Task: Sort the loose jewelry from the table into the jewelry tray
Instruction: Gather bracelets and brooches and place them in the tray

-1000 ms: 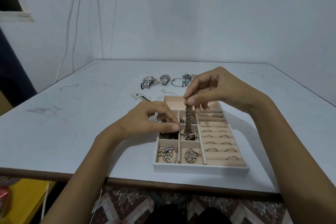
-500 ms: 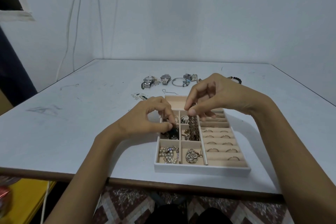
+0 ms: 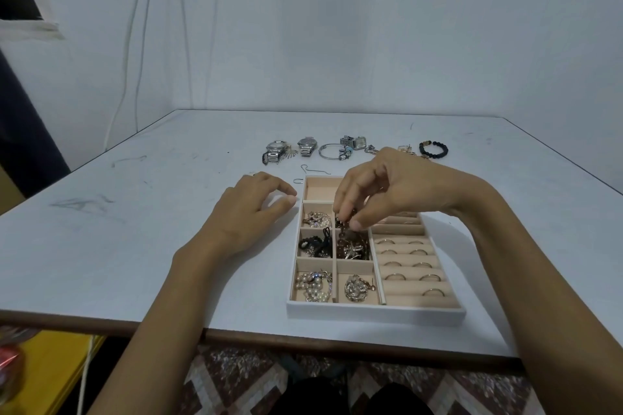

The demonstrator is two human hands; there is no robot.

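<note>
Matt, pale, smooth table (image 3: 135, 246) top, scuffed w/ grey marks; brown wood-look strip on front edge. Tray (image 3: 371, 312): smooth white outer wall, material unclear; inside lined w/ matt beige velvety cloth. Watches (image 3: 275, 150), bangle (image 3: 330, 150) & rings (image 3: 395, 276): polished shiny metal. Pearls (image 3: 312, 285) glossy. Chain (image 3: 344, 235): duller bronze-tone metal. Black cords (image 3: 315, 244) matt, cloth-like. Bead bracelet (image 3: 434, 149): dark beads, slight sheen. Wall (image 3: 337, 27): flat matt paint.

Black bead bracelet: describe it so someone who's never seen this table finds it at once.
On the white table, look past the far end of the jewelry tray to the row of loose pieces. The black bead bracelet is the last one at the row's right end. It alone is a ring of dark round beads; the watches and bangle there are silvery metal.
</note>
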